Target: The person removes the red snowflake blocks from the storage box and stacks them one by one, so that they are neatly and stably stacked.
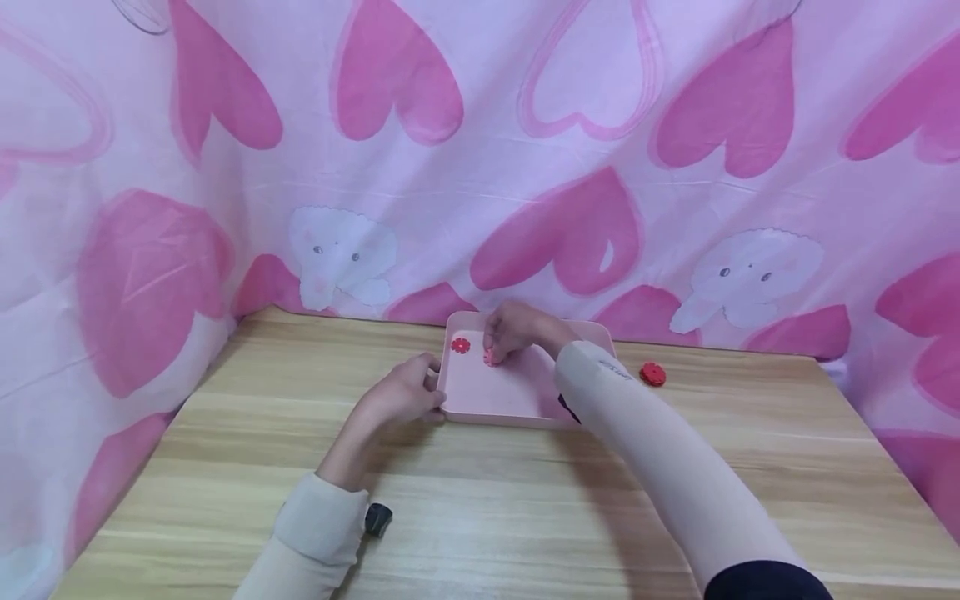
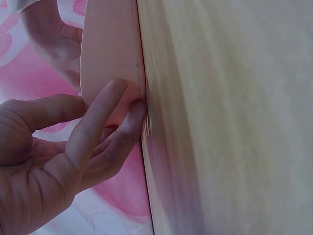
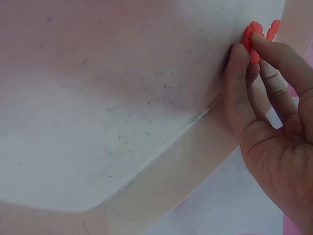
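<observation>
A shallow pink tray (image 1: 525, 417) lies near the table's back edge. At its left side my left hand (image 1: 401, 392) holds it, bent fingers against the outer wall (image 2: 110, 54). Over the tray's inside, my right hand (image 1: 517, 329) pinches a red flower-shaped plastic disc (image 3: 253, 41) between thumb and fingers, low by the tray floor. Another red flower-shaped disc (image 1: 461, 345) lies in the tray's far left corner. My right forearm covers the tray's right part.
Right of the tray, more red discs (image 1: 652, 374) sit together on the wooden table (image 1: 465, 517); how many is unclear. Behind and to the left hangs a pink curtain (image 1: 495, 183) with hearts. A small black object (image 1: 378, 520) shows beside my left sleeve.
</observation>
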`<state>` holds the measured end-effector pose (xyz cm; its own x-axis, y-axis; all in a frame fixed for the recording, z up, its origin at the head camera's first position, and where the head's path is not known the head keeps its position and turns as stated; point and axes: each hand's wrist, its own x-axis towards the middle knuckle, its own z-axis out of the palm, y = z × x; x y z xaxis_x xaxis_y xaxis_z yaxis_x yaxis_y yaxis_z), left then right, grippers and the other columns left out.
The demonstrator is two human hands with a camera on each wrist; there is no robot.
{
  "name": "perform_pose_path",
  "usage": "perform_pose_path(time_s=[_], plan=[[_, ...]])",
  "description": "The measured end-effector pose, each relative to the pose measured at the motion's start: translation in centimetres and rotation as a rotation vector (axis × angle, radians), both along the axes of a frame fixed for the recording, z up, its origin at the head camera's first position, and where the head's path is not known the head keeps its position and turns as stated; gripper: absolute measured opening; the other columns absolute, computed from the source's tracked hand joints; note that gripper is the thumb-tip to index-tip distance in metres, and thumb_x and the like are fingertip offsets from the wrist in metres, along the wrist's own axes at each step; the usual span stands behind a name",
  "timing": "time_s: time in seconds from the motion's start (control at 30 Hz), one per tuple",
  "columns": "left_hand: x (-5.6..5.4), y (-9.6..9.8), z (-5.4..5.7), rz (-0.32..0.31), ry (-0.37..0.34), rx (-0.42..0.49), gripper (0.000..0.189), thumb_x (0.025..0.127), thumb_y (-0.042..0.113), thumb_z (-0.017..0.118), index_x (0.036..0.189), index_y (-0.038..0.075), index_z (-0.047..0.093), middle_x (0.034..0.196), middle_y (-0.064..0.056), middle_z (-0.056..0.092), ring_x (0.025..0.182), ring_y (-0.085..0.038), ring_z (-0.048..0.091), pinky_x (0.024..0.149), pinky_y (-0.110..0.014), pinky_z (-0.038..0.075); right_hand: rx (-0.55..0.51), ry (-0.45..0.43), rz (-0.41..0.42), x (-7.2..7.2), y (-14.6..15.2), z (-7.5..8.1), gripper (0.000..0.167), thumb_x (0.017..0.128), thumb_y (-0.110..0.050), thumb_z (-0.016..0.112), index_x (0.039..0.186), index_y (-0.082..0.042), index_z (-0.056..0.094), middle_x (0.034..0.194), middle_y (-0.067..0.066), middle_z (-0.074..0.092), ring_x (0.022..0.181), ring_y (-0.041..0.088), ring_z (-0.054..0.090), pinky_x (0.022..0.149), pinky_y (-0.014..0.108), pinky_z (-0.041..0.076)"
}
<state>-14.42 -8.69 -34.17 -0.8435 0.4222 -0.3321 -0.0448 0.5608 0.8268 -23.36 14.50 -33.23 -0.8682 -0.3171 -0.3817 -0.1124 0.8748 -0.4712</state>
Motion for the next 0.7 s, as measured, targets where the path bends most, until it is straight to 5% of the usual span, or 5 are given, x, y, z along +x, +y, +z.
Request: perform_pose_path(time_s=[0.7], plan=[[0.2,0.1,0.0,0.003,-0.019,0.007,0.044,0.104,-0.005,0.06,0.145,-0.01,0.046,0.112,-0.022,0.063,0.091,-0.025,0.074,0.082,-0.035,0.069,-0.137,-0.046,-0.076,1.2,2.9,3.4,0.019,0.093,0.004,0.078,0.111,0.005,0.075,0.103,0.015,0.071,0.085,0.021,0.074,0.084,0.036,0.07]])
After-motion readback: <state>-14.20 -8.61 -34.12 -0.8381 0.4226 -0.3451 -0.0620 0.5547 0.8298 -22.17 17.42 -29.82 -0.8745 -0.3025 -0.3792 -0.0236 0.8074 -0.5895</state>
